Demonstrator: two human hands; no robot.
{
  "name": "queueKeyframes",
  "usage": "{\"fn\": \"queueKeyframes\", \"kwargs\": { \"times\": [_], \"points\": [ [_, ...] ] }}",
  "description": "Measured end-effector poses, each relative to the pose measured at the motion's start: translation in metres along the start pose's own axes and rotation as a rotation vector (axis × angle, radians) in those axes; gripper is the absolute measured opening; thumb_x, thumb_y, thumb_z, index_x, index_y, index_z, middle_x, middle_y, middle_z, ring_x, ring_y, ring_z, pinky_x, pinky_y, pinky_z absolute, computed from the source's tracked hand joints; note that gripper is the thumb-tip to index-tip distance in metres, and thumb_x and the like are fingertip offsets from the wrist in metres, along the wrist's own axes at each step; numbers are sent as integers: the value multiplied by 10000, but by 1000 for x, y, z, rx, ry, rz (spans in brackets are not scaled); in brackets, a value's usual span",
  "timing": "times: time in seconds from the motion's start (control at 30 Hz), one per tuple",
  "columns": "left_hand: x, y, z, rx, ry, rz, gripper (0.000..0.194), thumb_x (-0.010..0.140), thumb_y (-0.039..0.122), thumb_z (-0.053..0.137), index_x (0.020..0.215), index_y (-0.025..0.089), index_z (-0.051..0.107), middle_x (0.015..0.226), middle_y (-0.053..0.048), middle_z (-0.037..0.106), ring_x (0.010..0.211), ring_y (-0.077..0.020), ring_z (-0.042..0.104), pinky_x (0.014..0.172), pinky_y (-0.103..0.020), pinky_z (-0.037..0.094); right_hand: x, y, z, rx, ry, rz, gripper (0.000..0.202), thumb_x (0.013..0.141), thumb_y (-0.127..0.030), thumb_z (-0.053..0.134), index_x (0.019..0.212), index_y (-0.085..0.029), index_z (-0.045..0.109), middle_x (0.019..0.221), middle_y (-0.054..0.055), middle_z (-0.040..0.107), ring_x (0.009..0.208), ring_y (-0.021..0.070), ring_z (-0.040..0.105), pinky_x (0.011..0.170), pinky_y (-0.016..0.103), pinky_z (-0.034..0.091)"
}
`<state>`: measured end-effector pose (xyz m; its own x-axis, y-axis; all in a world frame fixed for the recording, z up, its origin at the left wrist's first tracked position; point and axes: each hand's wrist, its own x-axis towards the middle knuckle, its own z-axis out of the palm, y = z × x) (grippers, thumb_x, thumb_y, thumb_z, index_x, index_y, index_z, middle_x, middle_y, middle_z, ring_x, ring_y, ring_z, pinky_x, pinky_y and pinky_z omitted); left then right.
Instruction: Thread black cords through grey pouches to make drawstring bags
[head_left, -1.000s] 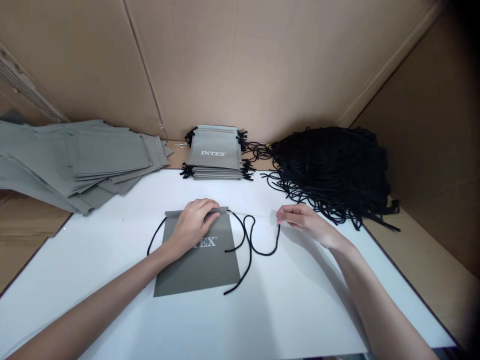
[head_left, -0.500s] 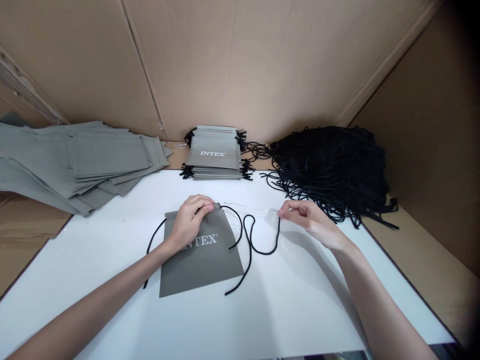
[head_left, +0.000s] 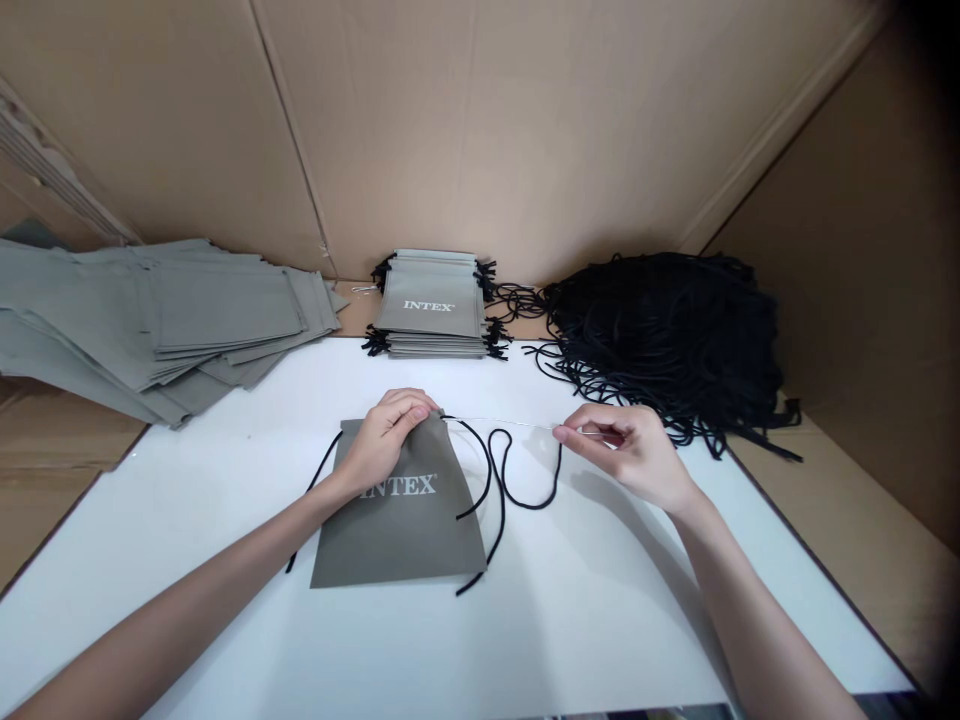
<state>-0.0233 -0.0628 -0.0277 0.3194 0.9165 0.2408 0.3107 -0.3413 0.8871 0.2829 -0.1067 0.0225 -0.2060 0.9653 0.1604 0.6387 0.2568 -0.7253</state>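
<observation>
My left hand [head_left: 390, 435] pinches the top edge of a grey INTEX drawstring bag [head_left: 401, 540] near its upper right corner. One black cord runs through the bag's top hem, its ends hanging out on both sides. To the right, my right hand [head_left: 622, 445] is closed on a thin threading needle [head_left: 510, 422], a wire-like tool whose far tip reaches the bag's top corner. From the fingers of that hand a second black cord [head_left: 525, 506] loops down onto the table, its loose end touching the bag's lower right corner.
A heap of flat grey bags [head_left: 225, 305] lies at the back left. Behind my hands stands a stack of corded INTEX bags [head_left: 431, 285]. Black cords [head_left: 667, 340] are piled at the back right. Cardboard walls [head_left: 480, 130] surround the white table [head_left: 600, 620].
The needle's tip has moved left to the bag's top corner and now meets it. The bag has turned slightly under my left hand, which keeps its hold.
</observation>
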Motion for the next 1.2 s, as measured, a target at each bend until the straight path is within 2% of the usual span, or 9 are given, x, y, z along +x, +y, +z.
{"fn": "queueKeyframes", "kwargs": {
  "times": [0.2,0.4,0.7,0.97,1.2],
  "points": [
    [1,-2,-2,-44,-83,4,305,989,385,442,926,202,677,1081,-79,688,1192,-246,560,1093,-428,401,-4,-2,-2,-121,67,-194,261,911,-331,632,689,-196,665,579,-1,575,483,110,382,483,285,300],
    [1,2,-2,-60,-125,-10,312,987,405,443,948,207,681,1106,-85,681,1173,-246,567,1092,-431,404,-6,0,-5,-188,102,-349,212,905,-256,641,703,-203,678,539,-8,556,459,110,413,491,288,324],
    [1,3,-3,-70,-155,-15,316,982,401,456,833,201,650,1088,-82,685,1152,-247,581,1074,-419,418,-6,-2,-10,-261,130,-433,186,889,-222,660,706,-195,677,521,-10,566,448,110,438,488,283,326],
    [2,8,-2,-55,-162,-13,333,973,416,453,786,204,627,1055,-84,694,1138,-260,586,1045,-434,444,-8,-3,-12,-288,113,-430,202,891,-250,661,696,-203,687,518,-7,580,451,117,460,487,287,329],
    [0,7,0,-36,-182,3,276,974,392,500,846,217,669,1064,-71,698,1144,-243,577,1061,-429,411,-6,-1,-3,-305,81,-441,200,906,-234,650,712,-194,675,553,-6,607,481,116,480,508,282,351]
  ]
}}
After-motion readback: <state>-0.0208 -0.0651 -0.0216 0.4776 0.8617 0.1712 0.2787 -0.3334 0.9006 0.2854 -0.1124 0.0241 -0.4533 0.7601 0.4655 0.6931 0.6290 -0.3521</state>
